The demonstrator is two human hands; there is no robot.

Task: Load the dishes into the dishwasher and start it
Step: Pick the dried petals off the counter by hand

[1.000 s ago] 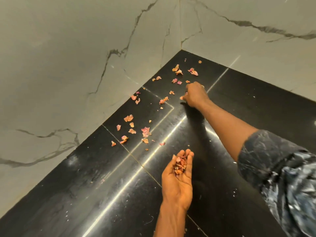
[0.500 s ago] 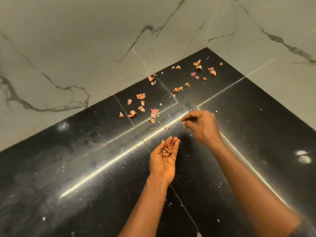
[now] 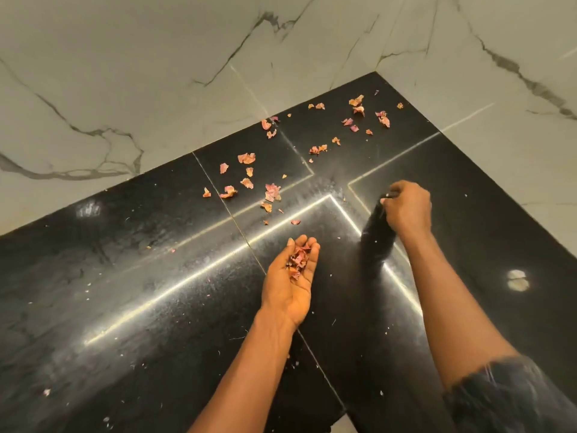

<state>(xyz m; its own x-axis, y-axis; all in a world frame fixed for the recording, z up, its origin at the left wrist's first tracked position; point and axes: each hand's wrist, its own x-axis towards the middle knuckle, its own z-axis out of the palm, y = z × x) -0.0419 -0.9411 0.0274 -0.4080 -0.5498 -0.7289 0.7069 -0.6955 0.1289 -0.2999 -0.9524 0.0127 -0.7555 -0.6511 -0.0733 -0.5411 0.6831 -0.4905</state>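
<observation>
While the left hand [image 3: 288,276] lies palm up and cupped just above the black worktop [image 3: 125,307], it cradles a small heap of gathered peels [image 3: 298,259], thin reddish flakes that look like onion skin. Further toward the back corner, the right hand [image 3: 407,207] is pinched shut, knuckles up, fingertips down at the stone; whether a scrap sits between them I cannot tell. Beyond both hands, loose peels [image 3: 246,182] lie scattered from the middle of the worktop out to the far corner, where it meets the marbled wall [image 3: 156,73]. No dishes and no dishwasher are in view, so loading appears not yet begun. The flakes look papery, weightless and brittle: likely they crumble or drift, so pinching each by its raised edge, or sweeping them into the cupped palm, seems the safest hold.
</observation>
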